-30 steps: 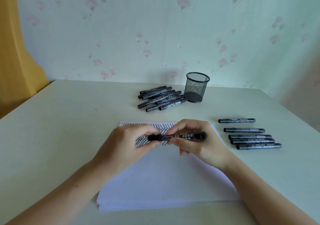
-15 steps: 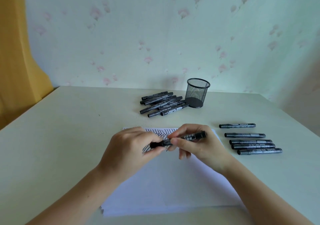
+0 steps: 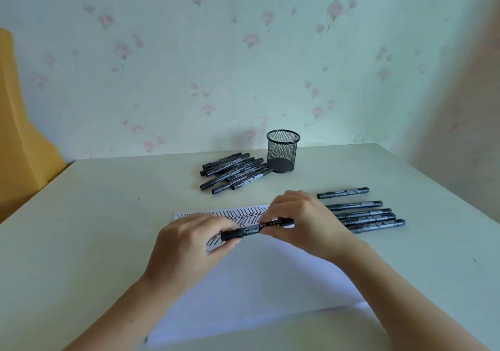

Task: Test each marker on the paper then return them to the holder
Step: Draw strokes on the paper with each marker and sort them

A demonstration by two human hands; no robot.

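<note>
Both hands hold one black marker (image 3: 251, 230) level above the white paper (image 3: 257, 291). My left hand (image 3: 189, 245) pinches its left end, where the cap is. My right hand (image 3: 300, 223) grips the barrel's right half. Black test strokes (image 3: 243, 216) run along the paper's far edge. A pile of several black markers (image 3: 232, 173) lies at the back, just left of the empty black mesh holder (image 3: 282, 151). Another row of several markers (image 3: 362, 211) lies side by side to the right of the paper.
The pale table (image 3: 94, 229) ends at a flowered wall behind the holder. An orange chair back (image 3: 19, 139) stands beyond the table's left edge. A second wall closes in on the far right.
The camera tilted, so everything sits lower in view. Both hands kept hold of the marker, whose left end has dipped slightly; my left fingers have slid further out along the cap end.
</note>
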